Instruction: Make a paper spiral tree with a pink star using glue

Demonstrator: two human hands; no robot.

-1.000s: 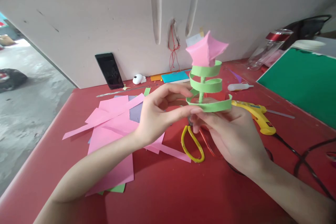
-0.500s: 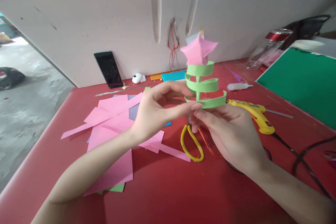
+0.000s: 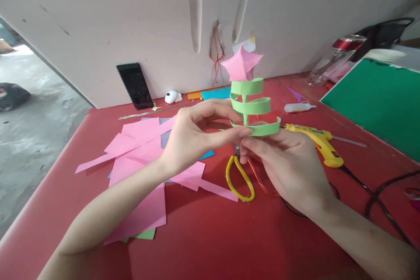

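Note:
Between my hands stands a paper flower (image 3: 251, 107), upright, with a pink five-pointed star bloom (image 3: 243, 64) on a thin green stem and a light green paper strip spiralling around it. The thumb and fingers of my left hand (image 3: 200, 133) pinch the lowest turn of the spiral from the left. My right hand (image 3: 288, 162) grips the same lower part from beneath and the right, its thumb close to the left thumb. The stem's bottom end is hidden by the fingers. Below the hands lie scissors (image 3: 240, 179) with yellow and red handles, partly covered.
Pink paper sheets and strips (image 3: 141, 175) spread over the red table (image 3: 203, 245) at left. A phone (image 3: 135, 86) leans on the wall. At right are a yellow glue gun (image 3: 320, 142) with its cord, a small bottle (image 3: 298, 107), a green board (image 3: 377, 100) and a clear jar (image 3: 334, 61).
The star's top has tilted slightly to the left and down, and the spiral has shifted a little left. Both hands keep their hold in nearly the same place.

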